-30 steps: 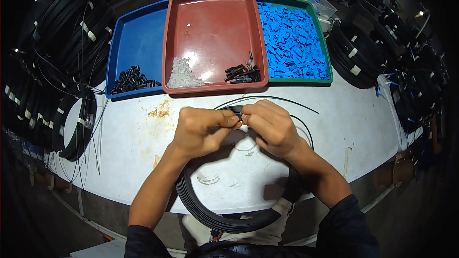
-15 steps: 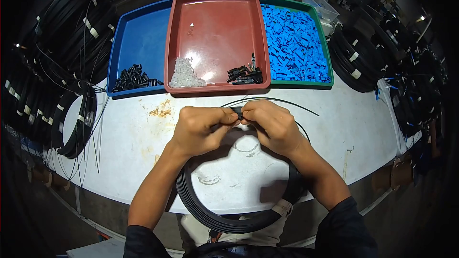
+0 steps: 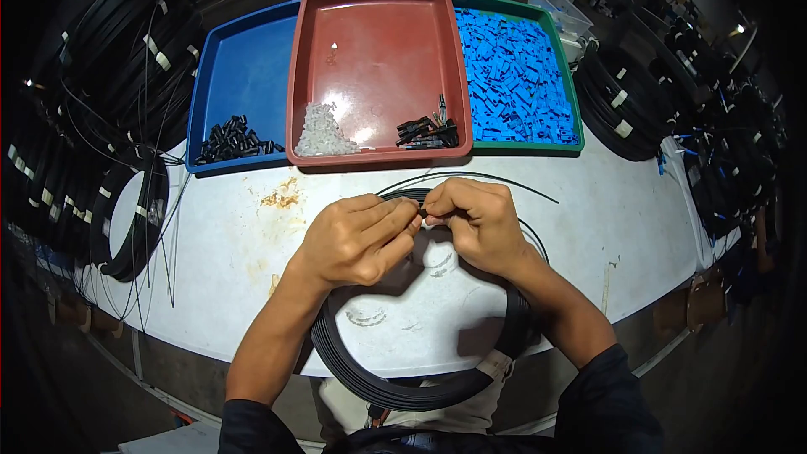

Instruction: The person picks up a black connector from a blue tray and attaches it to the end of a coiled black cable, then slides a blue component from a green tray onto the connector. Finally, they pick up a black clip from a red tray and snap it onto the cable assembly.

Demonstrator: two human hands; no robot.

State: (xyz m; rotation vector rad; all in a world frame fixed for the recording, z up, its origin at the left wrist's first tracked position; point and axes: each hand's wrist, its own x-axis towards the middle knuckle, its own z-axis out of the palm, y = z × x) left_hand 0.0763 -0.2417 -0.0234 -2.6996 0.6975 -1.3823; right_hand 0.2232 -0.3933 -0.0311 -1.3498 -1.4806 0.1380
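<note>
Showing between both hands (image 3: 360,240) (image 3: 477,223) — small dark piece (image 3: 424,213)

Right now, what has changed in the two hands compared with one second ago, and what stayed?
The left hand has turned, and its fingers, curled before, are now straighter and reach toward the right hand, which has shifted slightly. Nothing visibly was taken up or let go: both hands still meet at a small dark piece. The black cable coil, red tray, blue tray and green tray stayed in place.
</note>
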